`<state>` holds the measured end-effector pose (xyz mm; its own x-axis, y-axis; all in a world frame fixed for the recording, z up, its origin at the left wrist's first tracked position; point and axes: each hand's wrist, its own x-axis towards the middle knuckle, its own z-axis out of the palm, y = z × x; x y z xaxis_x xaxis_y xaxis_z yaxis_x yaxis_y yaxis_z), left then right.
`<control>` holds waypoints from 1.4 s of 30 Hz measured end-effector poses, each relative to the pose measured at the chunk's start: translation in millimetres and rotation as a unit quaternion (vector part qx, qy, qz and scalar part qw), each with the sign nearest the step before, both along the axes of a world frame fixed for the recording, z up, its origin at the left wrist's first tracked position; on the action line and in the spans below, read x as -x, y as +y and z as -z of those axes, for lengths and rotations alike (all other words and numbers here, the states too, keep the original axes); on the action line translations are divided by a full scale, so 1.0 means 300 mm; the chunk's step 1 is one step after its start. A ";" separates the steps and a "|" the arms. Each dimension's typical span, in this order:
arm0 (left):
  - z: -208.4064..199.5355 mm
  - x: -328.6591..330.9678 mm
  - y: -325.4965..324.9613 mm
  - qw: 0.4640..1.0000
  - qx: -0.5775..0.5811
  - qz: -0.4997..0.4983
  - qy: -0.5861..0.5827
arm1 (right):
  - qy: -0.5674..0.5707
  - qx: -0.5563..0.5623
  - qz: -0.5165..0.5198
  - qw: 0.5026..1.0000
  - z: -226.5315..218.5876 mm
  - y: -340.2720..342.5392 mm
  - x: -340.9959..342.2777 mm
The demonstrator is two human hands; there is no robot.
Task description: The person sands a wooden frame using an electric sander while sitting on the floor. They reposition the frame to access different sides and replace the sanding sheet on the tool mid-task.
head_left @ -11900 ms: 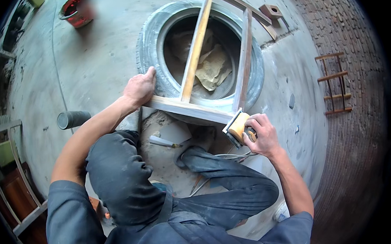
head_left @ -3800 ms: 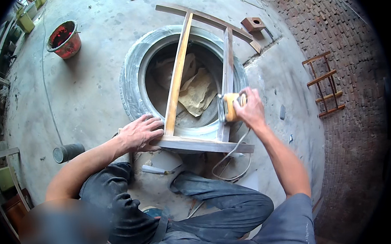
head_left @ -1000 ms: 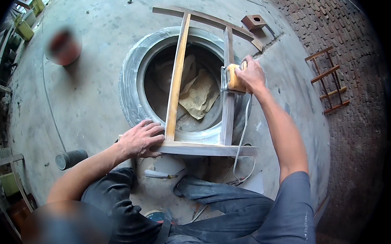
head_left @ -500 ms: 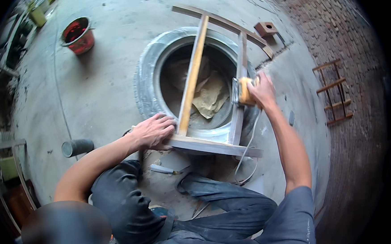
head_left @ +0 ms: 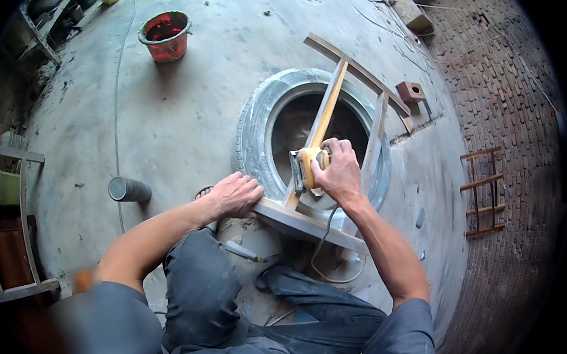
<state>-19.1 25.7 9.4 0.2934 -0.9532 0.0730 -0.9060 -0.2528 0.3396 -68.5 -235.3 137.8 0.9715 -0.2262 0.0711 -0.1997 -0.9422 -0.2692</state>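
Note:
My right hand (head_left: 340,175) grips a yellow corded power sander (head_left: 309,164), its flat pad against the left crossbar of a wooden frame (head_left: 328,112). The frame has two long rails joined by two crossbars and lies over a dusty grey tyre (head_left: 250,137). My left hand (head_left: 236,195) is closed over the left end of the near rail; its fingertips are partly hidden. From the sander a pale cord (head_left: 314,261) loops down past the near rail. My right hand covers part of the tyre's opening.
A red-stained bucket (head_left: 166,48) stands at the far left, a grey cylinder (head_left: 128,189) nearer. Below the near rail lies a white-handled tool (head_left: 241,251). Right of the tyre are a brown block with a hole (head_left: 411,92) and a small ladder-like frame (head_left: 483,191) by brickwork (head_left: 512,98).
My right hand has moved the sander from the right crossbar to the left one. My left hand stays on the near rail's end. The whole view has shifted.

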 end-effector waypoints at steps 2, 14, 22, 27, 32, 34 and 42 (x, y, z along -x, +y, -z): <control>0.005 -0.013 0.012 1.000 -0.009 -0.003 0.020 | -0.014 0.023 -0.004 1.000 0.029 -0.055 -0.066; 0.018 -0.018 0.003 0.997 -0.054 -0.006 0.059 | -0.014 0.077 0.000 0.997 0.073 -0.350 -0.465; 0.030 -0.016 0.005 0.998 -0.032 -0.025 0.052 | -0.005 0.040 -0.157 0.987 -0.010 -0.098 -0.067; 0.018 -0.020 0.008 0.997 -0.044 -0.031 0.057 | 0.017 0.026 -0.219 0.975 -0.047 0.063 0.063; -0.003 -0.013 0.011 0.996 -0.043 -0.036 0.068 | 0.015 0.025 -0.243 0.970 -0.042 0.082 0.081; -0.004 -0.010 0.010 0.995 -0.050 -0.037 0.073 | 0.009 0.032 -0.223 0.974 -0.034 0.052 0.042; 0.002 -0.010 0.007 0.995 -0.047 -0.037 0.074 | -0.011 0.050 -0.118 0.992 -0.007 0.035 -0.001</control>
